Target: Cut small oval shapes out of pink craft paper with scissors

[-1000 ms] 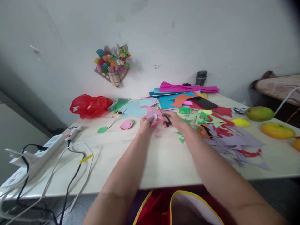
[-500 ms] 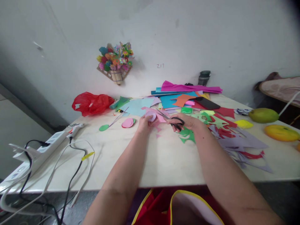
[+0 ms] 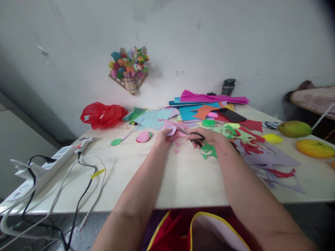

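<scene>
Between the fingers of my left hand (image 3: 162,137) is a lilac paper circle (image 3: 171,130), laid over or close to pink paper (image 3: 179,124). My right hand (image 3: 206,136) is closed round the black handles of a pair of scissors (image 3: 196,138). Their blades point left and reach the edge of the lilac circle; whether they are cutting I cannot tell. Small pink scraps (image 3: 177,151) lie on the table just below. To the left rest a stack of pink, red and green paper circles (image 3: 143,136) and a green circle (image 3: 116,142) touching a thin stick.
Coloured sheets (image 3: 191,111) and a black phone (image 3: 231,115) lie at the back. Lilac, red and green offcuts (image 3: 272,155) cover the right side, beside mangoes (image 3: 294,129). A red plastic bag (image 3: 103,115) sits back left; a power strip (image 3: 44,167) with cables runs along the left edge.
The lilac circle has moved slightly right with my left hand, and the scissor blades now meet its edge. My right hand has hardly moved.
</scene>
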A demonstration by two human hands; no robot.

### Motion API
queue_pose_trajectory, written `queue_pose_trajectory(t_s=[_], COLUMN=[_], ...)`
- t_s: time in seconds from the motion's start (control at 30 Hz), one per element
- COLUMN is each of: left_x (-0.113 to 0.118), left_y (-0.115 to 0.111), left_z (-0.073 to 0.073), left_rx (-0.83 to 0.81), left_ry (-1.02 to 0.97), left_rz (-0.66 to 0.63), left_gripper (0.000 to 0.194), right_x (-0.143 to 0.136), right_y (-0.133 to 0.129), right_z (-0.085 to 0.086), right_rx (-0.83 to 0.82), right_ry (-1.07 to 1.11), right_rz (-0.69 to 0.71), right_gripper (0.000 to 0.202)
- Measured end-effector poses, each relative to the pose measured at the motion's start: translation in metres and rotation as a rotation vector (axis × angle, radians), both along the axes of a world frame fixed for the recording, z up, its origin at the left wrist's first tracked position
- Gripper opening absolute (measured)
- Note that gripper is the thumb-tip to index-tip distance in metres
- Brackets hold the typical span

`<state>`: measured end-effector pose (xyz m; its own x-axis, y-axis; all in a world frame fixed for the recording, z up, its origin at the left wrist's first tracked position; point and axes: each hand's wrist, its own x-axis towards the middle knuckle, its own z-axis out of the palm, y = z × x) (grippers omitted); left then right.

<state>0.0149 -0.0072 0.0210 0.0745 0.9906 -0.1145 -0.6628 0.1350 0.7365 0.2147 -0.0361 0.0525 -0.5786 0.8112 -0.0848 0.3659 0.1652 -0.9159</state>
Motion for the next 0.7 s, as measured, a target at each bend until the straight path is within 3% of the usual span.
queue_pose_trajectory(t_s=[0.7], left_x=[0.003], left_y=[-0.007], left_z=[0.006], left_rx=[-0.068], left_ry=[0.067], left_rz=[-0.101], left_gripper=[0.020], right_x=[-0.012], right_y=[0.008], right_z=[-0.011], right_rx=[0.082], right_ry=[0.013], right_rz=[-0.158], right_gripper=[0.038])
